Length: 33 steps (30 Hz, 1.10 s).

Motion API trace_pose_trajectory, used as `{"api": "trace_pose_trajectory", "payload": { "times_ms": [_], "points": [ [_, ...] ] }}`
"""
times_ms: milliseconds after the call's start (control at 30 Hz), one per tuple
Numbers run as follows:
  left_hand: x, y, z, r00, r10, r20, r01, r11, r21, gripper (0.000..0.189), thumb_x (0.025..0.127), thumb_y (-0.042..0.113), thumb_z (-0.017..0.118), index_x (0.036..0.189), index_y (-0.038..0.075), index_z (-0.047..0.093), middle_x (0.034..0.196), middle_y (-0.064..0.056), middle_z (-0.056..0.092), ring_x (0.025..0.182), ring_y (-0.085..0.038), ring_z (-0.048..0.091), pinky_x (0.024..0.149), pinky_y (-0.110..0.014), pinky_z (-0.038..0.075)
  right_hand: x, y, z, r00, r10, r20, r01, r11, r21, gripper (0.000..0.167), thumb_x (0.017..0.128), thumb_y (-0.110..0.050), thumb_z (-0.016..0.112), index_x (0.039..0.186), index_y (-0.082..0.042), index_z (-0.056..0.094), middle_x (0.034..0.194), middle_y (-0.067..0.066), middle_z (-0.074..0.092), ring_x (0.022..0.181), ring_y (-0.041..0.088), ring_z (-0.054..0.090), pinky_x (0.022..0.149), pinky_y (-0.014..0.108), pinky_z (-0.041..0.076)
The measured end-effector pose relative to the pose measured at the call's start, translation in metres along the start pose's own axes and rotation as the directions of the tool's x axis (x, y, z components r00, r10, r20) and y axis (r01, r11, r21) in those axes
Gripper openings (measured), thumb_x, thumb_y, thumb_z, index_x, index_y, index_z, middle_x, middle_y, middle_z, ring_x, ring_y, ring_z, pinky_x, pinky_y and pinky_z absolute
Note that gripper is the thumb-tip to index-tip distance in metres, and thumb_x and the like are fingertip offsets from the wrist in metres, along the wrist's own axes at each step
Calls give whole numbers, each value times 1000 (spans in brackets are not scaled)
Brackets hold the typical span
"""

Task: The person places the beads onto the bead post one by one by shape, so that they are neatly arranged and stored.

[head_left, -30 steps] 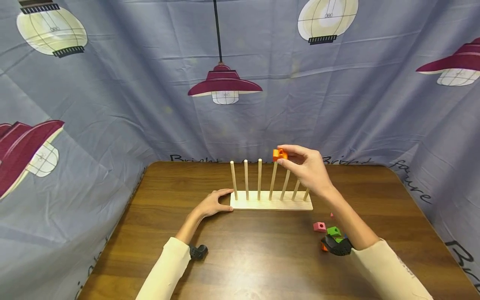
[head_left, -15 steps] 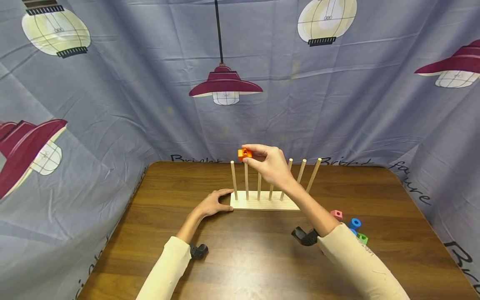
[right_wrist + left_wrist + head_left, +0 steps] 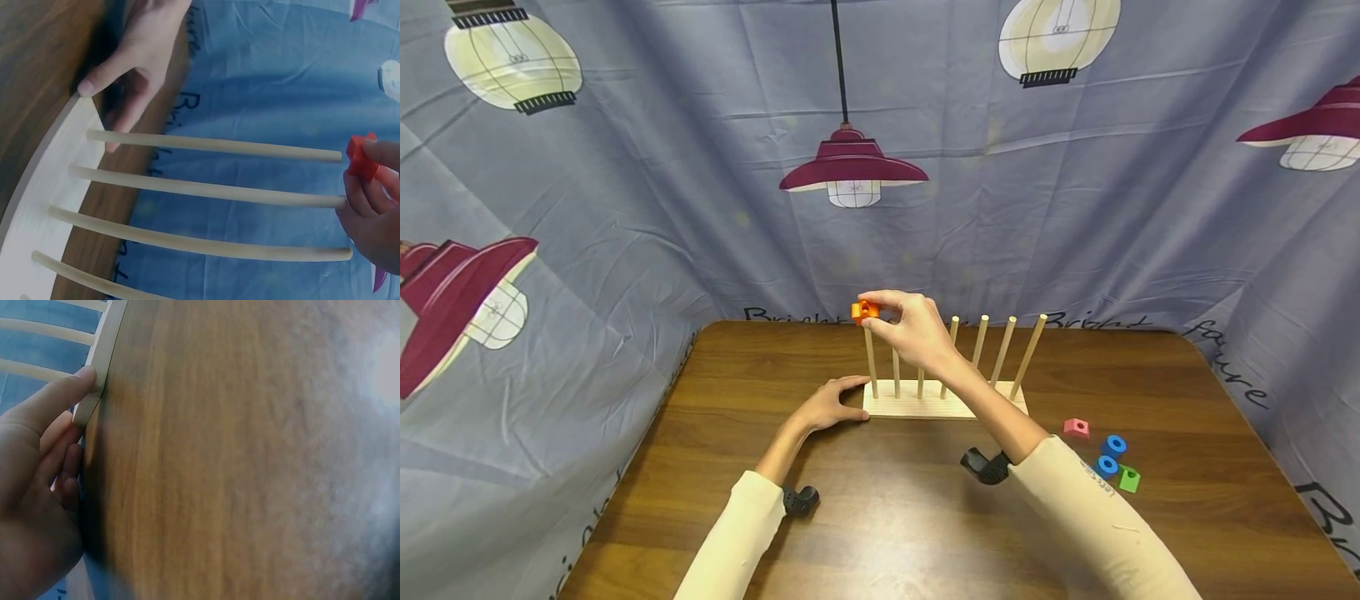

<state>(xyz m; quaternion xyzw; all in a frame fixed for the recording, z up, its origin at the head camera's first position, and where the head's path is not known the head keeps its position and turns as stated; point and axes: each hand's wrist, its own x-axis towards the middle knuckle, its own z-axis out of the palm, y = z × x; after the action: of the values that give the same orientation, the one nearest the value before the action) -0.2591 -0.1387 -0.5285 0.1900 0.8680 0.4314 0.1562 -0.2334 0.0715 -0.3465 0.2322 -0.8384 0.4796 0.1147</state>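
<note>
The orange block has a smooth finish like plastic or paint, while the pegs and their base look like smooth, matt wood. The tabletop shows wood grain under a glossy sheen; the backdrop is creased matt cloth, the sleeves plain matt cloth.

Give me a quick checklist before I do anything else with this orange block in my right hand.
1. Grip: ok. Your right hand pinches the orange block.
2. Base steadied: ok. Your left hand holds the left end of the wooden base.
3. Peg free: ok. The leftmost peg is bare in the right wrist view.
4. Block threaded on that peg: not ok. It sits just beyond the tip.
5. Hole lined up with the tip: cannot tell from these angles.
6. Loose pieces out of the way: ok. The pink piece, two blue pieces and green piece lie right of the base.
</note>
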Motion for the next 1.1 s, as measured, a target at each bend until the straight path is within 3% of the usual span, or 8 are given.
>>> {"api": "trace_pose_trajectory", "payload": {
  "times_ms": [133, 233, 333, 500, 767, 867, 1100],
  "points": [
    [0, 1, -1, 1000, 7, 5, -7, 1000, 2, 70, 82, 20, 84, 145, 11, 54, 150, -13, 46, 142, -37, 31, 113, -57, 24, 0, 4, 4, 1000, 13, 4, -13, 1000, 13, 32, 88, -7, 75, 121, -7, 73, 115, 9, 71, 106, 21, 68, 75, 28, 54],
    [0, 2, 0, 1000, 10, 2, -10, 1000, 6, 70, 82, 20, 84, 145, 11, 55, 150, -14, 46, 142, -38, 31, 113, -57, 24, -1, 7, 5, 1000, 24, 5, -24, 999, 27, 31, 89, -6, 74, 120, -6, 73, 114, 9, 72, 100, 17, 69, 74, 27, 55],
    [0, 2, 0, 1000, 17, -7, -17, 1000, 16, 69, 81, 21, 84, 144, 11, 56, 149, -13, 47, 141, -38, 33, 113, -57, 25, -2, 10, 7, 999, 33, 8, -33, 999, 28, 30, 90, -6, 73, 120, -7, 72, 111, 8, 72, 85, 13, 66, 66, 23, 52],
    [2, 0, 0, 999, 37, -8, -37, 999, 15, 69, 81, 19, 84, 143, 10, 56, 148, -15, 48, 140, -37, 35, 113, -55, 26, -5, 14, 11, 1000, 31, -4, -31, 1000, 2, 32, 90, -8, 74, 121, -6, 71, 102, 6, 71, 63, 14, 47, 53, 25, 38],
    [3, 0, -1, 1000, 30, -9, -30, 999, 20, 70, 81, 19, 84, 144, 10, 56, 149, -14, 48, 141, -36, 33, 114, -54, 24, -10, 22, 20, 999, -7, -53, 9, 999, 43, 31, 90, -6, 74, 121, -4, 69, 98, 6, 69, 65, 14, 43, 57, 26, 36],
    [3, 0, -1, 1000, 22, -5, -22, 1000, 8, 69, 81, 19, 84, 144, 10, 56, 149, -14, 47, 141, -37, 33, 114, -56, 24, -10, 26, 24, 998, -8, -64, 13, 997, 72, 31, 90, -5, 74, 119, -1, 69, 99, 7, 70, 69, 14, 48, 60, 25, 39],
    [2, 1, 0, 1000, 18, -9, -18, 1000, 17, 69, 81, 20, 84, 144, 10, 55, 149, -14, 48, 141, -38, 33, 113, -57, 25, -17, 40, 33, 997, 17, -72, -9, 994, 110, 33, 90, -7, 74, 122, -4, 65, 109, 8, 70, 70, 15, 50, 59, 26, 40]
  ]
}}
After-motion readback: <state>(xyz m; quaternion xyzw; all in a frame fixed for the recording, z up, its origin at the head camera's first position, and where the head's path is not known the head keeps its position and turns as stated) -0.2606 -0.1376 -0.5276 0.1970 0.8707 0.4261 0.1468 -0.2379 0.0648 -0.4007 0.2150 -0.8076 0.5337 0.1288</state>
